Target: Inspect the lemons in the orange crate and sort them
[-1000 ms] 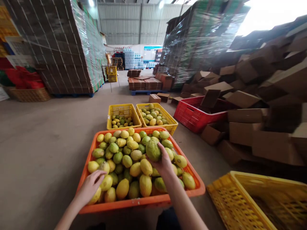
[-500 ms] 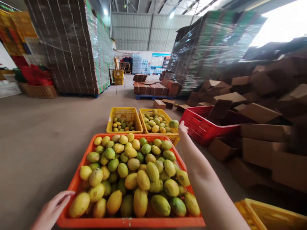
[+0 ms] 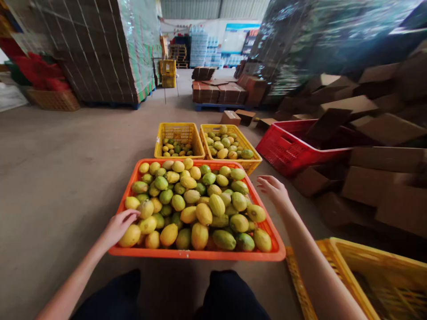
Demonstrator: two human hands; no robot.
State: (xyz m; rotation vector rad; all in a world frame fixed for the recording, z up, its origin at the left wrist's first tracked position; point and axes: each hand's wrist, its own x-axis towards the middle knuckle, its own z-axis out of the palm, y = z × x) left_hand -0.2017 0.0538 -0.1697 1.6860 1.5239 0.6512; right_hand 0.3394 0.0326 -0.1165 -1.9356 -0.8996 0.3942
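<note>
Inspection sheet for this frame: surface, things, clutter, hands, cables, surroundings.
Surface: grey floor.
Things: orange plastic crate heaped with oval yellow-green fruit; two yellow plastic crates beyond hold more fruit.
Clutter: brown cardboard boxes heaped at right, beside a red plastic crate.
Hands: left hand at the fruit, contact unclear; right hand open, holding nothing, right of the orange crate.
Cables: nothing seen.
Surroundings: plastic-wrapped stacks on both sides.

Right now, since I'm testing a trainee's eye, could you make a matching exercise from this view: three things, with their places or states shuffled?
1. left hand
2. right hand
3. red crate

A. beside the cardboard boxes
B. by the fruit, left side
C. holding nothing, just past the right rim of the orange crate

Pairs: 1-B, 2-C, 3-A
</note>
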